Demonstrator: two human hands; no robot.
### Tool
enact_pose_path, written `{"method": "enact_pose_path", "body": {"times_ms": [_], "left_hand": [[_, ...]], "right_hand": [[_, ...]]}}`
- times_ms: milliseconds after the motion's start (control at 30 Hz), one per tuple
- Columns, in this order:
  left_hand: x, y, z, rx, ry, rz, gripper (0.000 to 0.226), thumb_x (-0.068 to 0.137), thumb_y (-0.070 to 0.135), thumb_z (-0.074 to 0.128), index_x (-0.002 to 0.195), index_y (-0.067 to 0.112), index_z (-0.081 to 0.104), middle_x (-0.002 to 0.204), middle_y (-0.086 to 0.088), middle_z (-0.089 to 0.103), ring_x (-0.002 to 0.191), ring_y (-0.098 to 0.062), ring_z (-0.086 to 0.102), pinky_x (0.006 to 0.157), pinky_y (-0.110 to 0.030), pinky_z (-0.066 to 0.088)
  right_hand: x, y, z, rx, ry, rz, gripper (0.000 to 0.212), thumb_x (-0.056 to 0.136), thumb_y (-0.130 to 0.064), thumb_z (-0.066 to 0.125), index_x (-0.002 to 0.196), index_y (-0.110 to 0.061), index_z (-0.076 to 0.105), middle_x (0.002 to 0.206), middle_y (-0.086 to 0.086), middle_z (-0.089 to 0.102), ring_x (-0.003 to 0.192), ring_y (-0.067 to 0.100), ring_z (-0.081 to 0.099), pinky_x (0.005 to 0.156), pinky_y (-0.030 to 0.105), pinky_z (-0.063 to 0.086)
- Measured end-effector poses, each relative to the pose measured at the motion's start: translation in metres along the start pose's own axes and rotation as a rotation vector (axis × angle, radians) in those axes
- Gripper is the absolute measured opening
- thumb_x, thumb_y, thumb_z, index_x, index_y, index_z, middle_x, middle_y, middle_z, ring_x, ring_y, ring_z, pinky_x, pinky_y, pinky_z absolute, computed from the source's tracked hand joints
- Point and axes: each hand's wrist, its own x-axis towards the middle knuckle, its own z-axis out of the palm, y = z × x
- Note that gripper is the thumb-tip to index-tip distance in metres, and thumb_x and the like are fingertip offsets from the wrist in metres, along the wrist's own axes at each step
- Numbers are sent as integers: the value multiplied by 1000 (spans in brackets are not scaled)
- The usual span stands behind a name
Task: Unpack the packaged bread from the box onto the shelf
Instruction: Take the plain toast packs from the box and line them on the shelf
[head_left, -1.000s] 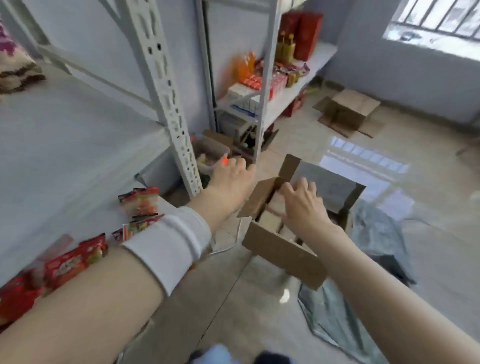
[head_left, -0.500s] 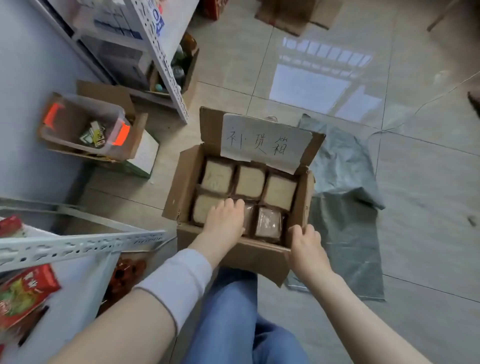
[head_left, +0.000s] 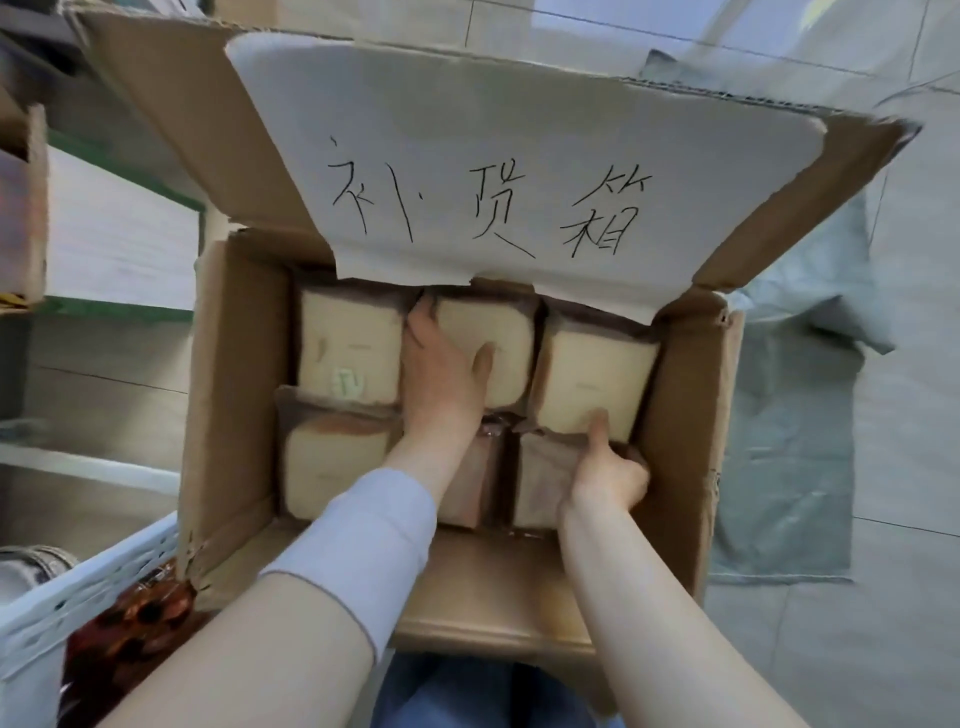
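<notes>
My left hand (head_left: 447, 374) wraps the middle back loaf (head_left: 498, 343) and my right hand (head_left: 605, 467) pinches the right one (head_left: 592, 384), both in the box (head_left: 228, 395); next I'd lift them clear toward the shelf (head_left: 88, 582).

A pale tiled floor (head_left: 883, 649) with thin grout lines fills the 3 to 5 o'clock side. On it, at about 3 o'clock, lies a crumpled grey-green plastic bag (head_left: 789, 467), spread flat with one edge tucked out of sight. At 9 o'clock stands a white panel with a green border (head_left: 119, 244), and beside it, at the far left edge, the corner of another cardboard carton (head_left: 21, 202). At 7 o'clock sit dark red, glossy snack packets (head_left: 135, 634), blurred. At 6 o'clock, blue denim (head_left: 467, 696) of the person's trousers shows.
</notes>
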Motion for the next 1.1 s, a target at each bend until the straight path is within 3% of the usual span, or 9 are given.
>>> {"method": "enact_pose_path", "body": {"times_ms": [167, 267, 300, 367, 500, 667, 800, 967, 1100], "left_hand": [[6, 11, -6, -177, 88, -164, 70, 80, 24, 71, 132, 5, 28, 134, -17, 46, 123, -31, 46, 99, -34, 39], [9, 11, -10, -109, 22, -182, 61, 75, 32, 74, 121, 3, 44, 122, -19, 52, 113, -33, 51, 94, -35, 41], [10, 10, -12, -98, -9, -188, 57, 75, 33, 74, 116, 3, 48, 119, -19, 53, 109, -32, 52, 90, -32, 41], [8, 9, -17, -134, -59, -204, 46, 75, 32, 74, 108, 8, 51, 117, -16, 55, 104, -28, 54, 85, -27, 39], [-4, 5, -28, -213, -102, -221, 36, 78, 27, 72, 97, 17, 44, 103, 0, 53, 97, -18, 51, 85, -24, 38], [-31, 2, -46, -271, -34, -224, 43, 79, 24, 71, 112, 13, 46, 102, 4, 49, 97, -14, 48, 83, -24, 38], [-75, 3, -79, -327, 61, -233, 49, 80, 25, 71, 120, 9, 48, 107, 1, 52, 101, -13, 48, 87, -23, 38], [-165, 9, -157, -449, 219, -183, 46, 80, 30, 71, 118, 13, 52, 110, 2, 57, 105, -15, 53, 96, -33, 46], [-259, 9, -240, -601, 412, -124, 44, 79, 37, 70, 112, 12, 56, 109, 0, 63, 101, -16, 59, 82, -24, 49]], "right_hand": [[-11, -4, -4, 199, 15, 113, 68, 75, -29, 75, 130, -3, 46, 121, 14, 61, 111, 26, 59, 99, 35, 45], [-15, -13, -4, 346, -22, 194, 66, 77, -29, 74, 132, -5, 44, 117, 11, 61, 77, 17, 63, 56, 23, 56], [-16, -16, -4, 423, -31, 221, 63, 78, -27, 73, 130, -5, 46, 111, 9, 60, 65, 14, 58, 40, 17, 49], [-16, -20, -5, 486, -38, 269, 52, 78, -29, 73, 118, -4, 52, 89, 6, 58, 52, 10, 48, 29, 11, 37], [-14, -17, -7, 469, -145, 290, 26, 78, -29, 72, 82, -11, 54, 65, -1, 48, 48, 8, 40, 31, 11, 36], [-24, -14, -33, 416, -296, 229, 41, 81, -25, 70, 118, -15, 56, 95, 0, 59, 74, 9, 54, 61, 20, 47], [-49, -6, -89, 311, -430, 226, 10, 85, -12, 64, 91, -12, 56, 101, 6, 60, 91, 18, 57, 83, 31, 48], [-99, 2, -171, 9, -675, -42, 23, 87, -8, 60, 108, -2, 53, 94, 11, 63, 83, 16, 64, 73, 25, 58], [-164, 2, -235, -229, -908, -365, 28, 75, -26, 70, 94, -7, 61, 92, 9, 67, 78, 13, 69, 73, 20, 57]]}}
